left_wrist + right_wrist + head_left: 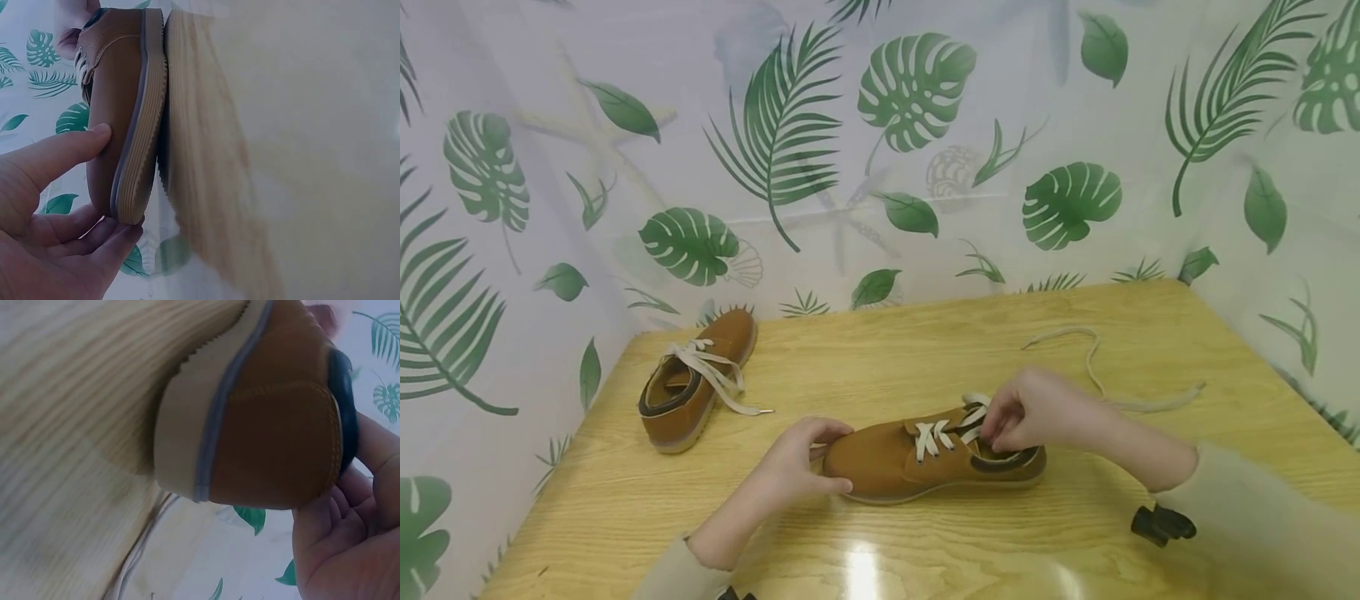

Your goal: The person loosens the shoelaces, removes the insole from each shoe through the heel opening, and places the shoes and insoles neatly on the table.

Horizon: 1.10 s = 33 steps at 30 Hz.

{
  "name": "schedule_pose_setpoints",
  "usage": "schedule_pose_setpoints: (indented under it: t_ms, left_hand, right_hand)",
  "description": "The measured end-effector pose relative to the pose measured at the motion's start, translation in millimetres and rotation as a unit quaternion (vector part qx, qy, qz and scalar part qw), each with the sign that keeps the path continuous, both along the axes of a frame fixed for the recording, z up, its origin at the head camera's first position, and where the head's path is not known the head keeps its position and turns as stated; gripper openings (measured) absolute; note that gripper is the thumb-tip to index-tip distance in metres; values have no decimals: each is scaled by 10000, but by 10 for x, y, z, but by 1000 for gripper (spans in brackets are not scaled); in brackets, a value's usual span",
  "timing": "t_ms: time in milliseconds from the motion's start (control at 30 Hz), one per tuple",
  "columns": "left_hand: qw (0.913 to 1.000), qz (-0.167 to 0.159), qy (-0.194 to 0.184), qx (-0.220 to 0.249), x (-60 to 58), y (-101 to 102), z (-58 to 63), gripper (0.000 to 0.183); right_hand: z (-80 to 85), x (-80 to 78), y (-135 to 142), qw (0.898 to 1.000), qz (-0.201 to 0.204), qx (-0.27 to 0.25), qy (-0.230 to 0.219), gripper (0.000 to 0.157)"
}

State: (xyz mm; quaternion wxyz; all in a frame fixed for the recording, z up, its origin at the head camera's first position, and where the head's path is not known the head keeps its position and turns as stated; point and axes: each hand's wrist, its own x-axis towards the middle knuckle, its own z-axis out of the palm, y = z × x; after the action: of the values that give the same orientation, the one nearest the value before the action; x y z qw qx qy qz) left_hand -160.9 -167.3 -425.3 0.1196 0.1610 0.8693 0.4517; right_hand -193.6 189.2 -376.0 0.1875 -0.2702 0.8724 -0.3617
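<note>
A brown lace-up shoe (pixel 880 454) lies sole down on the wooden table, its toe to the left. My left hand (pixel 801 462) grips the toe; in the left wrist view the thumb presses the upper and the fingers curl round the sole's tip. Cream shoelace (pixel 934 439) crosses the front eyelets. Over the dark-lined opening, my right hand (pixel 1030 412) has its fingers curled and pinched at the lace by the tongue; the fingertips partly hide what they hold. In the right wrist view this hand is behind the heel (pixel 275 444), beside the padded collar.
A second brown shoe (pixel 688 408) with untied cream laces stands at the back left of the table (pixel 850 367). Loose lace (pixel 1157 406) trails on the tabletop beyond the right forearm. Leaf-patterned cloth (pixel 820 275) hangs along the back and sides.
</note>
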Motion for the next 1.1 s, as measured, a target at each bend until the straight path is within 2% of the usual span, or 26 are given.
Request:
schedule_pose_setpoints:
  t_ms: [100, 300, 500, 600, 867, 1000, 1100]
  left_hand:
    - [9999, -76, 55, -53, 4, -2, 4, 61]
    - [10000, 2, 32, -72, 3, 14, 9, 60]
    - [9999, -25, 77, -110, 7, 12, 11, 60]
    - [9999, -40, 81, -131, 10, 9, 14, 60]
    - [9999, -44, 37, -150, 18, 14, 20, 60]
    - [9999, -15, 4, -157, 20, 19, 23, 60]
    - [9999, 32, -34, -153, 21, 30, 20, 60]
  right_hand:
    - [-34, 38, -24, 9995, -105, 99, 294, 9]
    - [-75, 82, -79, 9968, -311, 232, 699, 9]
    - [-127, 94, -144, 9872, -430, 594, 1419, 13]
    - [-162, 101, -162, 9832, -596, 612, 1610, 14]
    - [-243, 179, -199, 9851, -1170, 223, 1244, 3]
    - [-272, 203, -205, 9840, -1327, 86, 1189, 9]
    - [-284, 197, -222, 9823, -1352, 174, 1283, 13]
